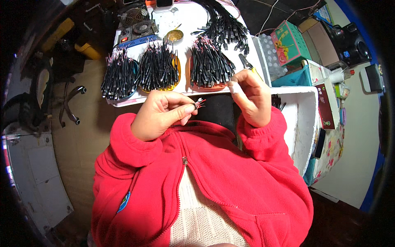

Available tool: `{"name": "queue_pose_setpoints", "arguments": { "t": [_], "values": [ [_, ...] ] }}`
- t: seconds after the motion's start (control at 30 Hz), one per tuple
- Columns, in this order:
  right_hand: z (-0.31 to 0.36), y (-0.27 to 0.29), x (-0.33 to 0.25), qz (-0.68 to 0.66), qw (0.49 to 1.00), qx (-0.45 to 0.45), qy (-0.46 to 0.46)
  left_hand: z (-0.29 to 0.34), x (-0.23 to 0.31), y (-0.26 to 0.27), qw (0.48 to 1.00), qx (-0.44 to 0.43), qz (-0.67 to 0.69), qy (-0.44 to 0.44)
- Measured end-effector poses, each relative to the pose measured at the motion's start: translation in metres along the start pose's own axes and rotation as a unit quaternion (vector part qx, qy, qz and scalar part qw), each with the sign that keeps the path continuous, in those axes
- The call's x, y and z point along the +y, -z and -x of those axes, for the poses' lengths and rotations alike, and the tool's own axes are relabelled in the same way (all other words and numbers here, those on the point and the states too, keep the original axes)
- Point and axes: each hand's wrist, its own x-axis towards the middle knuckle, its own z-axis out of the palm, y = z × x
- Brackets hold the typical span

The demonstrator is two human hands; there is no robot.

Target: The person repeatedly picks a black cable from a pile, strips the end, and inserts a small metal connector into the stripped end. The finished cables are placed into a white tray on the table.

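While the left hand (168, 112) has thumb and index finger pinched tight on a small clump of stripped-looking wire ends (200, 104), red, white and dark, the right hand (256, 99) is up off to the side, clear of them. Its fingers are curled and the thumb sits close to the index finger, but I honestly can't tell whether anything's between them. One digit has a whitish wrap (235, 88) on it. The wire ends are up in front of the person's red fleece jacket (255, 193), just short of the near edge of the white table (183, 82).

Lined up along that edge are three bowls heaped with black cables: a teal bowl (136, 71), a yellow bowl (178, 66) and an orange bowl (190, 69). Yellow-handled cutters (247, 61) lie right of the orange one, with a loose pile of black USB cables (224, 25) further back. Behind the bowls there's also a little round tin (175, 36) of amber stuff, near a boxy unit with a fan (142, 28).
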Motion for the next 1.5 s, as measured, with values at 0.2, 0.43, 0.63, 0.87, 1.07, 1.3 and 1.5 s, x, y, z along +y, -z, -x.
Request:
{"name": "queue_pose_setpoints", "arguments": {
  "t": [0.2, 0.43, 0.63, 0.87, 1.07, 1.3, 1.5],
  "values": [
    [0.003, -0.011, 0.003, 0.081, 0.986, -0.102, 0.104, -0.009, 0.0, -0.002, 0.999, -0.026, 0.01, 0.026],
    [-0.003, 0.001, 0.003, 0.139, 0.984, -0.027, 0.104, -0.009, -0.002, 0.002, 0.999, -0.016, 0.026, 0.045],
    [0.005, -0.005, 0.0, 0.189, 0.934, -0.08, 0.293, -0.009, 0.0, 0.002, 0.989, -0.076, 0.087, 0.092],
    [0.009, -0.011, -0.001, 0.184, 0.931, -0.058, 0.31, 0.0, 0.001, -0.014, 0.998, -0.021, -0.057, -0.01],
    [0.022, -0.016, 0.011, -0.315, 0.911, -0.138, -0.23, -0.001, -0.004, -0.02, 0.706, 0.048, -0.573, -0.415],
    [0.019, -0.014, 0.006, 0.152, 0.976, -0.023, 0.155, -0.003, -0.007, -0.018, 0.872, 0.073, -0.393, -0.283],
    [0.013, -0.02, 0.006, 0.24, 0.936, -0.006, 0.258, -0.004, -0.009, -0.018, 0.881, 0.081, -0.375, -0.276]
  ]
}}
